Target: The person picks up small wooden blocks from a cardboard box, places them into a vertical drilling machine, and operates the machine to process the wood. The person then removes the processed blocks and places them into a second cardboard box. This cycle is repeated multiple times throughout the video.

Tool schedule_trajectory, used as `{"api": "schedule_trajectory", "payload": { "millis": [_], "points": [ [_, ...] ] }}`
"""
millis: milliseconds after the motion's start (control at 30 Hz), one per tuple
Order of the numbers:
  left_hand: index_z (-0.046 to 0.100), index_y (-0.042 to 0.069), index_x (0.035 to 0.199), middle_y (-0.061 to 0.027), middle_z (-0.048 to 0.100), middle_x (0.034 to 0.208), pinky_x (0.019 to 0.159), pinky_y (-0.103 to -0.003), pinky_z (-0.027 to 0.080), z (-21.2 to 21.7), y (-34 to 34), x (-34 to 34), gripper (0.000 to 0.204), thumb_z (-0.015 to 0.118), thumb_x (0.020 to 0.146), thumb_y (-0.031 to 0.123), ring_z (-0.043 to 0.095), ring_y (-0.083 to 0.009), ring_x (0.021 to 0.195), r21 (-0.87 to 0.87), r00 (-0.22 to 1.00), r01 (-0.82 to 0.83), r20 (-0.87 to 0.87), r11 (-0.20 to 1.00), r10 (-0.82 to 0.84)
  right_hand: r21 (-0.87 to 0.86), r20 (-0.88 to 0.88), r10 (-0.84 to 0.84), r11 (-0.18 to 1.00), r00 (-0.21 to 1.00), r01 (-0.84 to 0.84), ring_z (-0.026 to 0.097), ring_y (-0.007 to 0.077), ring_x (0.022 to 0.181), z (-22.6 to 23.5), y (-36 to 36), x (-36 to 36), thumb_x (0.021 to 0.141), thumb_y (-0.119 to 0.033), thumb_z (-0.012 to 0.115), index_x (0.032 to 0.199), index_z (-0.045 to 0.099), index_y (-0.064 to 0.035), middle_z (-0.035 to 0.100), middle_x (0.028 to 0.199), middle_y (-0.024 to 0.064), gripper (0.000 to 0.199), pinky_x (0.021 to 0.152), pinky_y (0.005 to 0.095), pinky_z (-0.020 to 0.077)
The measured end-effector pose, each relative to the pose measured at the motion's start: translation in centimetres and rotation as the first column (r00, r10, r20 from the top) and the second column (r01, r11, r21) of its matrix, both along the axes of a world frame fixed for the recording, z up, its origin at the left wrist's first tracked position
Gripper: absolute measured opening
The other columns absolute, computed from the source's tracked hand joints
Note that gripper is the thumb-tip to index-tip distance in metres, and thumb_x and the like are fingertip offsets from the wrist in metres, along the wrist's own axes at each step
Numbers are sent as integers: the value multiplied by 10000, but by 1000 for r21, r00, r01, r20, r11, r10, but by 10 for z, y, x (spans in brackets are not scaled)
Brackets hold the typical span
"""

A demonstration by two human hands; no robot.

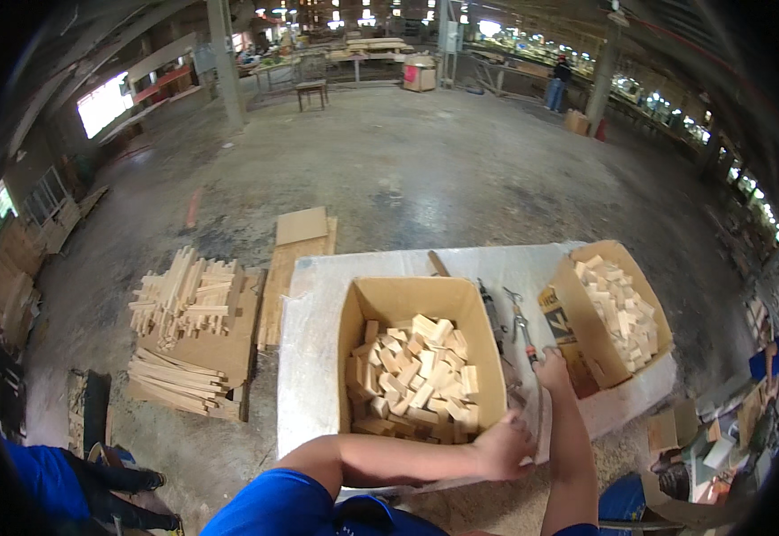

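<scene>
**Both hands at the near corner of the block-filled carton**

We are looking down at a large open brown cardboard box [412, 308] that is sitting on the white-covered table [318, 357]; it is filled with short pale wooden blocks [416, 380]. We are reaching our left hand [503, 447] across our body, and it is resting against the near right corner of that box with the fingers curled over the rim, gripping the cardboard edge. Our right hand [552, 368] is lying just to the right of the box, palm down on the table; we cannot tell whether its grip is closing on anything.

Just right of the box, beyond the right hand, slim metal hand tools with dark handles [510, 322] are lying on the table. Further right of the box, a second, smaller cardboard box [626, 268] is tilting toward us, also holding pale wooden blocks. To the left of the box, down on the concrete floor [425, 161], loose stacks of long wooden slats [184, 299] are resting on flat cardboard sheets.
</scene>
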State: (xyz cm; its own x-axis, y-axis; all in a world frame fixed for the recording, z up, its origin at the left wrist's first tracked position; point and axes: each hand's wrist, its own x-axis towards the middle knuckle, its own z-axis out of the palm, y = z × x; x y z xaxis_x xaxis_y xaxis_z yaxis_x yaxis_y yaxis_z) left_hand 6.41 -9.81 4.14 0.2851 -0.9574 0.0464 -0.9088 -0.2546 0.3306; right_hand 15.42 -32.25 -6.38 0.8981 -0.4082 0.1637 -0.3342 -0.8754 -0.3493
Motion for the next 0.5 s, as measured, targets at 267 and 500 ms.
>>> {"api": "schedule_trajectory", "payload": {
  "millis": [267,500],
  "points": [
    [652,91,841,-92,608,852,990,-443,263,-7,5,7,332,545,790,401,537,-261,955,-130,1000,20,2,991,-20,-86,-256,-143,988,956,125,589,318,979,-35,7,60,793,-173,565,994,558,-43,607,1008,166,239,844,421,459],
    [659,88,873,-103,615,873,953,-423,300,-6,4,6,346,562,769,404,542,-256,957,-147,999,17,-41,989,-23,234,-256,-102,958,961,164,619,266,754,-32,-7,57,747,-213,617,923,520,-45,607,801,129,263,636,377,485]
  ]
}}
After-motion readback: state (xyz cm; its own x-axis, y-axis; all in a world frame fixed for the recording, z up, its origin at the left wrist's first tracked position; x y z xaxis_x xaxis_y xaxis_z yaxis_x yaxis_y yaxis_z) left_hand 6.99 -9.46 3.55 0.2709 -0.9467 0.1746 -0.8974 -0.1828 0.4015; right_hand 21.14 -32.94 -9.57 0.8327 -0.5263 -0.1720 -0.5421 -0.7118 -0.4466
